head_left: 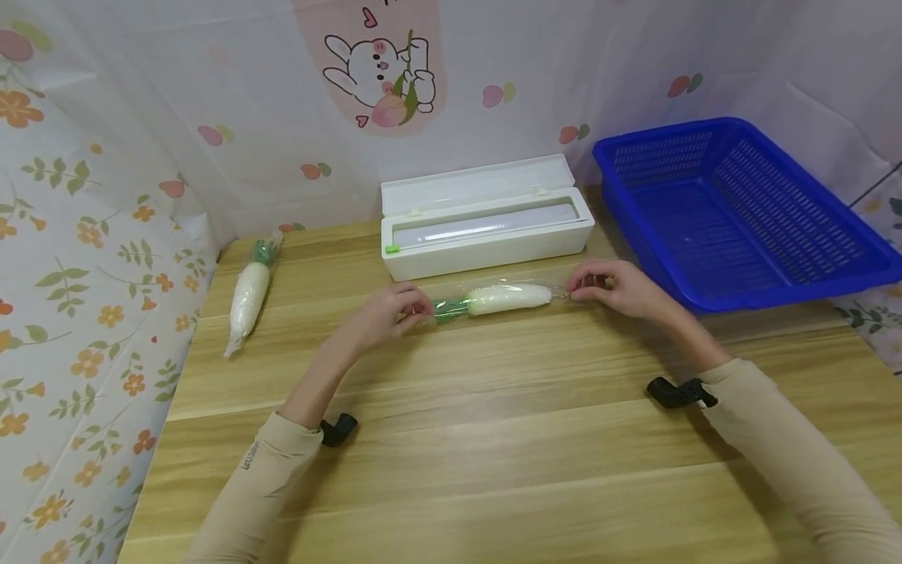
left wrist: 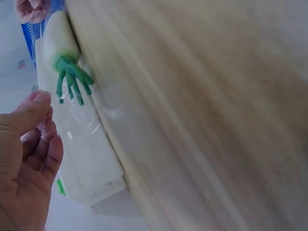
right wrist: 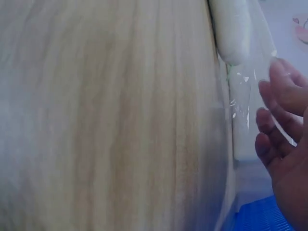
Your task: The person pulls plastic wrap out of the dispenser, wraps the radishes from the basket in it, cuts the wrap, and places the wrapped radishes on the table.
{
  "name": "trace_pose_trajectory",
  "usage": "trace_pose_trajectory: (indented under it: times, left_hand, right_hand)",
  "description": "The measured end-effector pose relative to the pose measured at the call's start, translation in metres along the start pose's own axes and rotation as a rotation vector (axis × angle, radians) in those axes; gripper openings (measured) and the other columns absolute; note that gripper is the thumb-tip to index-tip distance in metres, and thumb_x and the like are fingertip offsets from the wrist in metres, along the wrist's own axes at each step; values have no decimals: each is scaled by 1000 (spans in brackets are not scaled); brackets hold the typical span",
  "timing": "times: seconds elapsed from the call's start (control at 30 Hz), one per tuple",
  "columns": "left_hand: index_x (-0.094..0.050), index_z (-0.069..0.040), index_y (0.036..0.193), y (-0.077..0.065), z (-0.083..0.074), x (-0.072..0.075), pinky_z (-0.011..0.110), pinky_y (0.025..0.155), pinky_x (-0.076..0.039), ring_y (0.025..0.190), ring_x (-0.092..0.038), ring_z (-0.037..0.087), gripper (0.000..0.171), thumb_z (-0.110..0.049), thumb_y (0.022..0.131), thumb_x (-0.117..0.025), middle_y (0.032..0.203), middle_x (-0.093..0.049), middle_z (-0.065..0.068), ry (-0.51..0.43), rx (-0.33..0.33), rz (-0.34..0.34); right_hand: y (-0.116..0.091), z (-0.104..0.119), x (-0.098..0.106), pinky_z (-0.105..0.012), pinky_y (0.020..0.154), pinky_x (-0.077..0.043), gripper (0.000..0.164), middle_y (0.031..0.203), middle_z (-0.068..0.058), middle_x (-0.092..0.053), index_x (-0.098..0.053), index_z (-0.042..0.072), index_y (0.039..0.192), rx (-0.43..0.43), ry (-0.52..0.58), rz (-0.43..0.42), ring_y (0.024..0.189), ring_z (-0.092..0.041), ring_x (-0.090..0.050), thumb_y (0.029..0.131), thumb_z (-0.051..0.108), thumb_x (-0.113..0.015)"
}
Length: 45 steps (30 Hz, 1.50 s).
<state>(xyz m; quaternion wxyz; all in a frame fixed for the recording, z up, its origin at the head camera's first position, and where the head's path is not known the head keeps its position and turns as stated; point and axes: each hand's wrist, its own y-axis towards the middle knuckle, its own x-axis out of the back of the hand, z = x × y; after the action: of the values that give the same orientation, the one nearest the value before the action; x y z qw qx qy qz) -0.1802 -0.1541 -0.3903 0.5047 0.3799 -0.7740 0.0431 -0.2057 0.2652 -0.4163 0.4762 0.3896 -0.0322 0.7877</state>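
A white radish [head_left: 510, 298] with green stalks [head_left: 449, 310] lies across the table in clear plastic film, just in front of a white cling film box [head_left: 489, 249]. My left hand [head_left: 389, 315] pinches the film beyond the stalks between thumb and forefinger. At the tapered end, the thumb and fingertips of my right hand [head_left: 622, 288] pinch the other end of the film. In the left wrist view the green stalks [left wrist: 72, 77] show through the film past my fingertips. Loose film [right wrist: 243, 96] stretches from the radish's tip toward my right hand in the right wrist view.
Another film-wrapped radish [head_left: 250, 299] lies at the table's left. The cling film box's lid [head_left: 479, 183] stands raised, with a roll inside. A blue plastic basket [head_left: 694, 227] stands at the right, near my right hand. Patterned curtains [head_left: 254, 94] hang behind and beside the wooden table [head_left: 479, 454].
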Motion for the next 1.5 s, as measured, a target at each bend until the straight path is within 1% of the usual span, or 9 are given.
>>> trace_pose_trajectory:
  times: [0.2,0.5,0.63,0.77,0.9,1.0,1.07,1.3,1.5]
  left_hand:
    - [-74,-5,93,4,-1,-6,31,76,-54,86,-62,19,7,2,91,-72,95,-65,6,105,50,98]
    - [-74,-3,94,9,-6,-6,34,82,-54,91,-65,22,3,-1,92,-72,97,-67,7,165,99,126]
    - [-74,-3,96,8,-7,-2,33,79,-54,87,-63,19,5,-7,95,-71,96,-68,6,142,133,130]
    - [-71,-3,98,9,-9,0,34,72,-52,82,-60,19,8,-11,97,-69,92,-66,6,120,167,67]
    - [-66,0,119,15,-9,-1,40,84,-51,98,-58,27,32,-22,97,-71,110,-61,14,158,200,33]
    - [-57,3,136,21,-8,-4,46,97,-45,113,-51,33,58,-35,95,-73,126,-53,20,196,251,90]
    - [-58,3,135,24,-7,-6,47,101,-42,118,-49,35,61,-39,93,-73,129,-53,21,215,286,146]
    - [-71,4,117,28,0,-11,43,100,-47,115,-58,33,43,-29,90,-77,120,-65,19,213,340,234]
    - [-73,3,109,27,1,-11,41,95,-51,108,-61,29,32,-22,89,-79,114,-67,14,218,360,233]
  right_hand:
    - [1,0,1,-23,83,-46,18,97,2,-70,-77,15,93,28,-144,71,94,-14,-62,83,0,-80]
    - [1,6,0,-44,83,-50,16,101,-4,-69,-78,11,102,-32,-298,150,95,-24,-63,86,9,-81]
    - [-1,12,2,-45,84,-52,12,98,-2,-73,-77,8,104,-83,-310,112,94,-23,-67,94,14,-73]
    - [1,17,2,-43,73,-52,15,93,-3,-72,-73,7,108,-117,-321,38,81,-20,-64,97,16,-70]
    - [7,18,-1,-48,83,-48,37,109,-15,-66,-67,4,125,-125,-338,35,92,-29,-59,93,19,-76]
    - [10,17,-5,-57,97,-39,57,122,-24,-58,-61,2,135,-156,-367,97,110,-39,-51,88,26,-81]
    - [12,16,-7,-59,100,-35,60,121,-26,-56,-62,1,133,-175,-386,133,114,-43,-47,84,27,-84]
    - [15,13,-11,-45,80,-46,23,89,-9,-66,-71,2,98,-128,-388,120,86,-28,-60,84,15,-84]
    - [12,17,-9,-47,81,-50,8,89,-9,-69,-70,4,88,-94,-351,38,87,-28,-65,88,6,-78]
